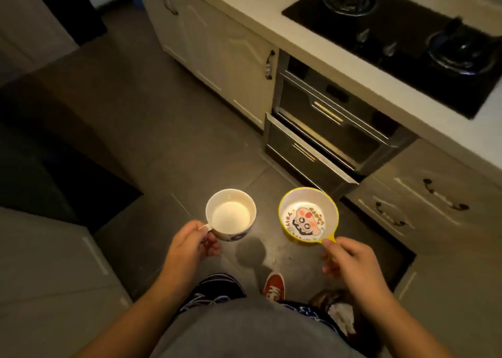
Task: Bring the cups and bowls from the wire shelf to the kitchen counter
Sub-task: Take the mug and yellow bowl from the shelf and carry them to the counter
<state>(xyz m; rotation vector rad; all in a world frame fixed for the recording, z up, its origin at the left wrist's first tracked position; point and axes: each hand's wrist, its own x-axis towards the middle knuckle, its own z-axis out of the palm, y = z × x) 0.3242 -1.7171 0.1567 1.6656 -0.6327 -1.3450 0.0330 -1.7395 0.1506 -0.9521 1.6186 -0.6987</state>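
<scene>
My left hand (pixel 190 242) grips the handle of a white cup (pixel 231 215), empty inside, with a dark pattern low on its outer wall. My right hand (pixel 345 257) pinches the short yellow handle of a small yellow-rimmed bowl (pixel 308 216) with a cartoon face printed on its white bottom. Both are carried upright above the grey tiled floor, side by side and apart. The pale kitchen counter (pixel 271 12) runs across the upper right. The wire shelf is out of view.
A black gas hob (pixel 394 31) with two burners is set into the counter. Below it two steel drawers (pixel 312 151) stand slightly pulled out, between cream cabinet doors. A dark low shape lies at the left. My red shoe (pixel 274 285) is on the floor.
</scene>
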